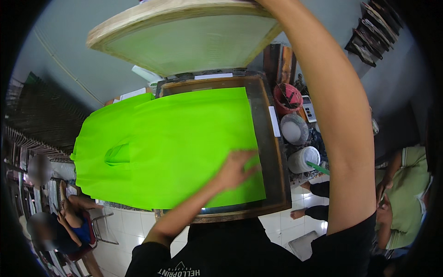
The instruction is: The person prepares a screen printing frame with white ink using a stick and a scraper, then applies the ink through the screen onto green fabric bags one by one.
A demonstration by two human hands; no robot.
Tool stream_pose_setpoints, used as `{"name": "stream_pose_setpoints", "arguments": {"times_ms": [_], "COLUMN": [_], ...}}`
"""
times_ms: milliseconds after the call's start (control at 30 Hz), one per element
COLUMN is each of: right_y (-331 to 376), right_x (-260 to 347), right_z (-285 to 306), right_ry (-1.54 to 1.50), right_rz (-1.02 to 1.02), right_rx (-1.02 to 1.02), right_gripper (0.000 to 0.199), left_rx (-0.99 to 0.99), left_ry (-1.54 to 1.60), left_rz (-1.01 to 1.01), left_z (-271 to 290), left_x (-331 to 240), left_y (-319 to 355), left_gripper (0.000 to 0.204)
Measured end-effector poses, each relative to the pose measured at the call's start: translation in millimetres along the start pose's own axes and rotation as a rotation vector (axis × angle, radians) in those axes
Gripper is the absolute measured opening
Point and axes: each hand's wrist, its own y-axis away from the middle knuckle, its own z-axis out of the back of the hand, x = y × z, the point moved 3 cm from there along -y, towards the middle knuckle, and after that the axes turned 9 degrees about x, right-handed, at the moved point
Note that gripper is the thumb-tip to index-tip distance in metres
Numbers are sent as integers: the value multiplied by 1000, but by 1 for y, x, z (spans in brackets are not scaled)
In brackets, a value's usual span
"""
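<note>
A bright green flat bag (184, 138) with an oval handle cut-out lies over a dark glass-topped board (272, 161) in a wooden frame. Its handle end reaches past the board's left side. Over the bag's right part is my left hand (236, 170), somewhat blurred, fingers apart and holding nothing; whether it touches the bag I cannot tell. Behind the board, a wood-framed mesh screen (198, 41) is tilted up. My right arm (341, 115) stretches up to the screen's top edge, where the hand passes out of the picture.
Right of the board stand a pink bucket (288, 98), a clear bowl (294, 129) and a white tub (303, 159) with a green stick. Stacked racks (41, 108) line the left. One person (69, 226) sits at lower left, another (406, 194) at right.
</note>
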Motion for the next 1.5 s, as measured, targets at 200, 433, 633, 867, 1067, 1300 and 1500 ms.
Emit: {"name": "stream_pose_setpoints", "arguments": {"times_ms": [200,433,633,867,1067,1300,1500], "right_y": [-8,-7,-15,-15,-7,-9,-9], "right_x": [4,-4,-5,1,-1,4,-1], "right_z": [-8,-5,-5,-4,0,0,-2], "right_ry": [29,33,124,82,99,78,114], "right_rz": [58,58,78,40,25,28,42], "right_rx": [-2,-47,-29,-71,-1,-26,-6], "right_gripper": [34,27,25,25,26,27,26], "left_rx": [-25,188,239,222,170,90,130], "left_ry": [-462,-441,-426,-327,-319,-319,-348], "left_rz": [486,670,712,747,793,803,855], "left_z": [88,71,60,60,61,65,62], "left_x": [111,117,107,123,112,114,111], "left_y": [-121,-183,-212,-227,-222,-224,-230], "left_gripper": [105,145,154,154,151,152,154]}}
